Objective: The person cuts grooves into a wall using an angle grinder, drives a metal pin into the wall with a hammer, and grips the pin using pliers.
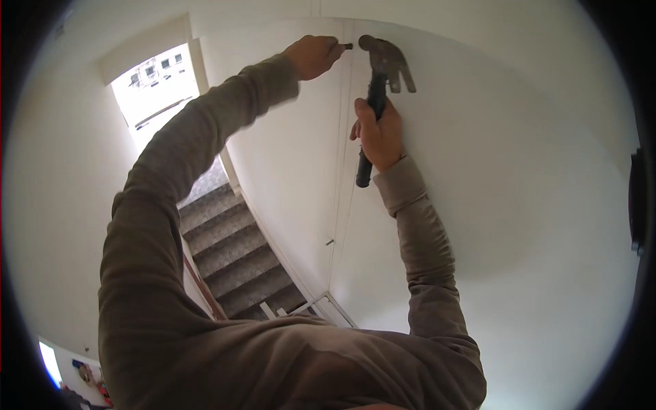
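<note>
My left hand (316, 57) is raised high against the white wall, its fingers closed on a short dark peg-like piece (348, 46). Only the tip of that piece shows; the fingers hide the rest, so its exact kind is unclear. My right hand (381, 134) grips the dark handle of a claw hammer (378, 92), with the thumb lying along it. The hammer's round striking face points left, a small gap away from the dark piece. Its claw hangs down to the right.
A white wall (492, 178) fills the right and middle, with thin vertical lines and a small stub (330, 242). Dark stairs (236, 253) run down behind my left arm, below a bright window (154, 82). A dark object (637, 201) sits at the far right edge.
</note>
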Available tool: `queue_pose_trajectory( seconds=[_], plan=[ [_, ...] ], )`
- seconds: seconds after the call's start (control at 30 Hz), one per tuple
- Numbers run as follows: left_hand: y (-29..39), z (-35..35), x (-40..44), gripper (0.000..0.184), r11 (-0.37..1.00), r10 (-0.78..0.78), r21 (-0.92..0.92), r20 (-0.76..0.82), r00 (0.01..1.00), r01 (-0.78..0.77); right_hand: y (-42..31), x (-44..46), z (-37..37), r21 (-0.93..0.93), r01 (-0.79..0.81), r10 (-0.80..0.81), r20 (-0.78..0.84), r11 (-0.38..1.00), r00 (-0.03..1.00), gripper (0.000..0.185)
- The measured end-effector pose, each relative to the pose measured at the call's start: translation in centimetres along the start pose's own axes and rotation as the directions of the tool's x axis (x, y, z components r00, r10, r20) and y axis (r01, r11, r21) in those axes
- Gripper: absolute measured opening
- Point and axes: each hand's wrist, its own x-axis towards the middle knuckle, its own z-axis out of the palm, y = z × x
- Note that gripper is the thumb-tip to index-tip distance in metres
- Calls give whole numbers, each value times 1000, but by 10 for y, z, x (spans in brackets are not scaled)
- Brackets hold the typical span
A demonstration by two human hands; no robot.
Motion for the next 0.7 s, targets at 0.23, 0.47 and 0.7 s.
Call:
queue_pose_trajectory(
  seconds=[0.23,0.47,0.7],
  plan=[
    [-3,-62,-4,49,882,-374,-107,437,818,460,-21,-8,-6,17,63,-63,-6,998,998,22],
    [-40,-82,-72,50,869,-359,-163,441,823,466,-3,0,16,222,-208,222,-40,953,974,24],
    [-22,-79,-56,47,900,-285,-217,363,887,378,-9,1,16,109,-155,158,-12,982,987,27]
  ],
)
